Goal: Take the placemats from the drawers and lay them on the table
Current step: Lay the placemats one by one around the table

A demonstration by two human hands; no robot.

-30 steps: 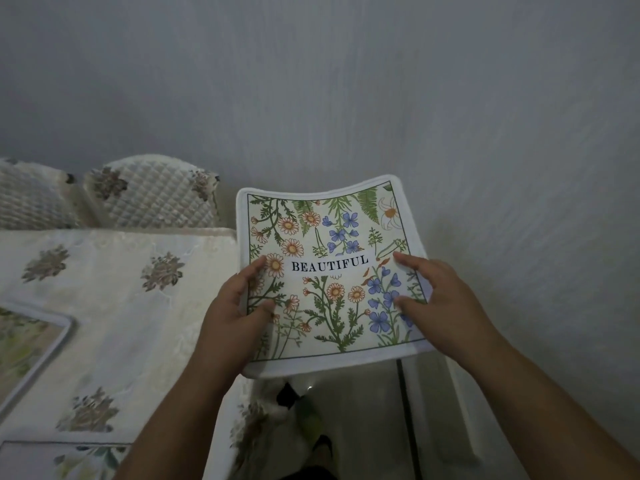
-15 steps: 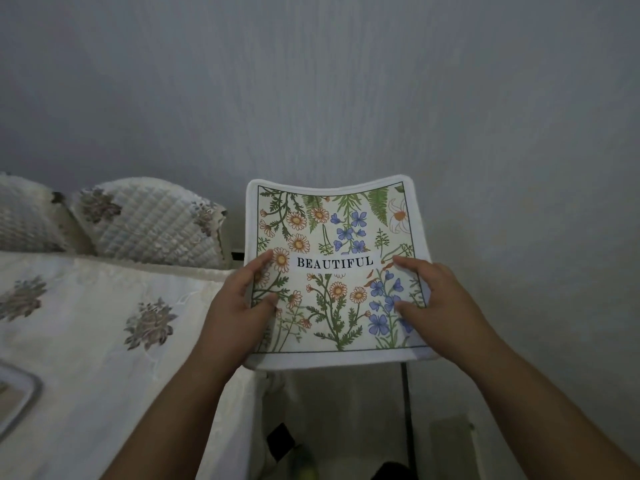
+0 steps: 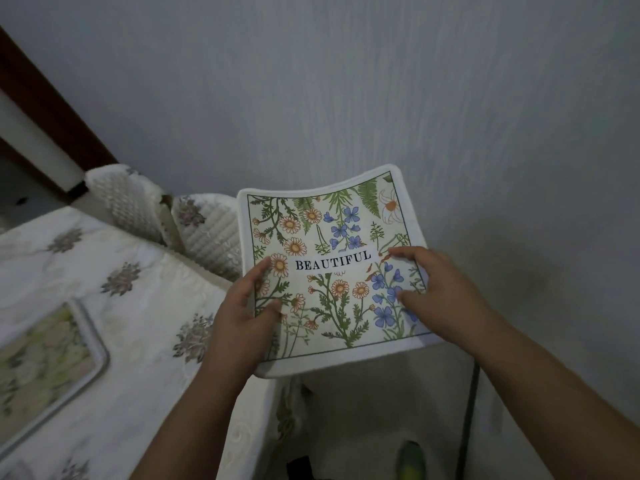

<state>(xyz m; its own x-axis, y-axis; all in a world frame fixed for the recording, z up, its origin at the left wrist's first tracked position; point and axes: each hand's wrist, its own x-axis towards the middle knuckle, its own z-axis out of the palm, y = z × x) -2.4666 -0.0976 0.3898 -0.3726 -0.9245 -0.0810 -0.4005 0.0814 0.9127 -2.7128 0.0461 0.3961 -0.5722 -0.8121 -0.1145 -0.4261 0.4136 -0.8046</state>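
Observation:
A floral placemat (image 3: 332, 265) with a white border and the word BEAUTIFUL hangs in the air just right of the table's corner. My left hand (image 3: 244, 320) grips its left edge, thumb on top. My right hand (image 3: 436, 296) holds its right edge, fingers spread over the blue flowers. The mat sags a little in the middle. The table (image 3: 145, 306) under a white cloth with embroidered flowers lies to the left. Another placemat (image 3: 45, 368) lies flat on it near the left edge of the view.
Two chairs with quilted white covers (image 3: 204, 233) stand at the table's far side against the grey wall (image 3: 381, 98). A dark wooden frame (image 3: 45, 109) runs up at the left. On the floor below the mat are a dark cable (image 3: 467, 420) and a green thing (image 3: 410, 462).
The view has swung left and tilted, so more of the table and the laid placemat show again. The held mat has tilted slightly; both hands keep the same grip.

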